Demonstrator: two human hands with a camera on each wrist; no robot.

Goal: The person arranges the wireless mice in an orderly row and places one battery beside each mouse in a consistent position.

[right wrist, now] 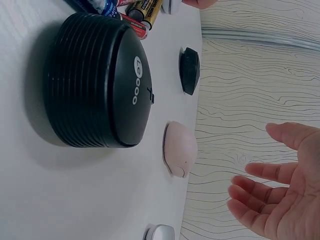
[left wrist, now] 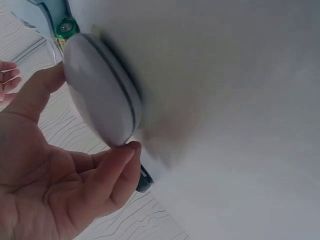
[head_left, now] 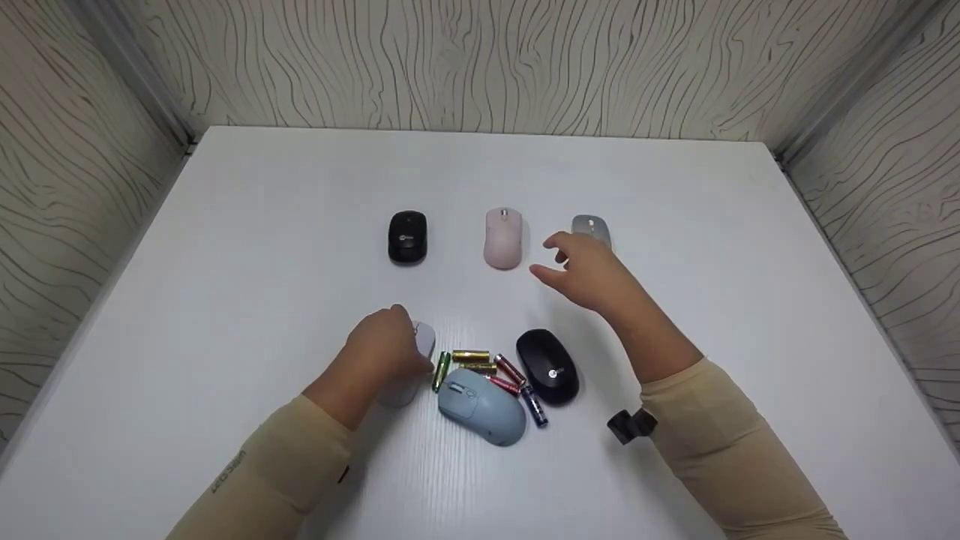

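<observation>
My left hand [head_left: 384, 346] pinches a white computer mouse [left wrist: 102, 90] by its sides, thumb on one side and fingertips on the other. In the head view much of that mouse is hidden under the hand. Right beside it lie several batteries [head_left: 471, 356] in gold, green, red and blue. My right hand [head_left: 589, 271] is held above the table with fingers spread and nothing in them. From the head camera it overlaps a grey mouse [head_left: 591, 225]. Just left of its fingertips sits a pink mouse [head_left: 503, 240].
A light blue mouse [head_left: 484, 409] lies against the batteries, with a larger black mouse [head_left: 548, 367] to their right. Farther back on the white table [head_left: 247, 300] is a smaller black mouse [head_left: 407, 237]. Wood-patterned panels [head_left: 465, 60] enclose the back and sides.
</observation>
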